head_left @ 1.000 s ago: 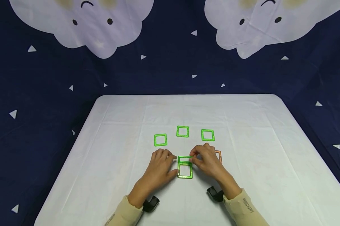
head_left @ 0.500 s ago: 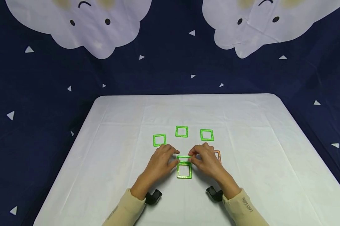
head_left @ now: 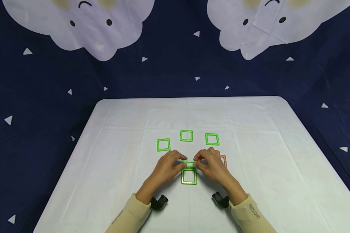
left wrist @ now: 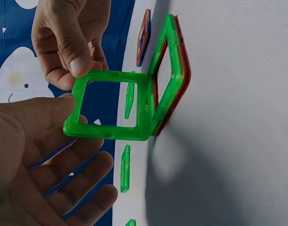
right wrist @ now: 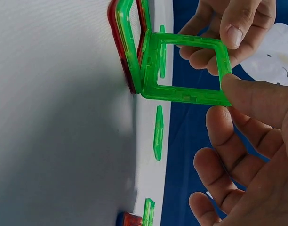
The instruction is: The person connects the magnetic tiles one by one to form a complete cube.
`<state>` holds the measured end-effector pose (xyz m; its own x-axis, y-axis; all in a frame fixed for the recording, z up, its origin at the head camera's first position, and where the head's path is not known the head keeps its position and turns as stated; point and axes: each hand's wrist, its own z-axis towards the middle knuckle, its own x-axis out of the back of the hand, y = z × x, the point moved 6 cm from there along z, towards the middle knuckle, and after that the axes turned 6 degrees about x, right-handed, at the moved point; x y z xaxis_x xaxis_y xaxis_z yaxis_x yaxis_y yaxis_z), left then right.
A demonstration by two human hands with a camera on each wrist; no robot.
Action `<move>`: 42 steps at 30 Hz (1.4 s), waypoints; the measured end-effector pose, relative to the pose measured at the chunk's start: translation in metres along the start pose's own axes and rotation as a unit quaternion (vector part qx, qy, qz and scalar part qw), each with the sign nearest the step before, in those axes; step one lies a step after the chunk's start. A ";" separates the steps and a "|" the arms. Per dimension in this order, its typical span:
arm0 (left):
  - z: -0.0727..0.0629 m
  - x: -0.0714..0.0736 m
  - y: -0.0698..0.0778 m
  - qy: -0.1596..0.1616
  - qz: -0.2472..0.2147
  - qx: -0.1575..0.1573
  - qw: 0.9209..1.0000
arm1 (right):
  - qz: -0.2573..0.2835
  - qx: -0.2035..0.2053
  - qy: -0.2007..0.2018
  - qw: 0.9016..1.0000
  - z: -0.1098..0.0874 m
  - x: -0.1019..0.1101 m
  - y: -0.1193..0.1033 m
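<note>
A green square magnetic tile (left wrist: 106, 132), an open frame, stands on edge along the far side of a flat green tile (head_left: 189, 183). Under the flat tile lies a red one (left wrist: 187, 80), its rim visible in the wrist views. My left hand (head_left: 168, 166) pinches the standing tile's upper left corner between thumb and index finger, the other fingers spread. At the upper right corner, my right hand (head_left: 212, 164) holds the same tile between thumb and fingertips. The two tiles meet edge to edge at roughly a right angle.
Beyond the hands, three green square tiles lie apart on the white table (head_left: 105, 145): left (head_left: 163, 149), middle (head_left: 186, 140) and right (head_left: 212, 144). An orange tile (head_left: 225, 161) is partly hidden behind my right hand. A navy cloth with clouds (head_left: 175, 71) hangs behind.
My left hand has moved up and right from beside the tiles to the standing tile's upper left corner, and now pinches it. My right hand keeps its hold.
</note>
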<state>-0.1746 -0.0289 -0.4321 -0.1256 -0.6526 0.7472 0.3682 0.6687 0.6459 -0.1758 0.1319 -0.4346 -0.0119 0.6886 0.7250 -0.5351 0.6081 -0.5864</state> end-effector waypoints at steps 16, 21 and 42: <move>0.000 -0.005 -0.013 -0.046 -0.124 0.083 0.988 | -0.003 -0.016 -0.005 1.000 -0.001 0.003 0.001; 0.000 -0.005 -0.015 -0.040 -0.124 0.095 0.987 | -0.009 -0.029 0.003 1.000 -0.002 0.013 0.009; -0.011 -0.002 -0.017 -0.018 -0.124 0.104 0.987 | -0.108 -0.107 -0.054 0.987 0.025 0.062 0.081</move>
<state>-0.1705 -0.0430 -0.4461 -0.2228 -0.7944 0.5651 0.1262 0.5513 0.8247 -0.2409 0.2147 -0.4282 -0.0141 0.4947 0.8690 -0.3451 0.8132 -0.4685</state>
